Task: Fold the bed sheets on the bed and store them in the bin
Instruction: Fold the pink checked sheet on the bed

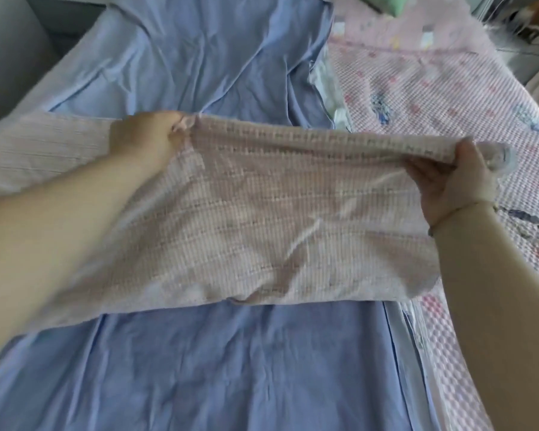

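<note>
A pink checked sheet [262, 213] is stretched across the middle of the view, lifted above a blue sheet [246, 368] that covers the bed. My left hand [147, 138] pinches the pink sheet's far edge at centre left. At the right end of that same edge my right hand [458, 181] grips the fabric, bunched in the fist. The sheet's near edge hangs down onto the blue sheet. Part of the pink sheet runs off to the left under my left forearm. No bin is in view.
A pink quilted cover with small printed figures [448, 98] lies on the right side of the bed. White cloth [327, 85] shows between it and the blue sheet. A grey wall or headboard [10, 57] stands at the far left. Clutter sits at the top right.
</note>
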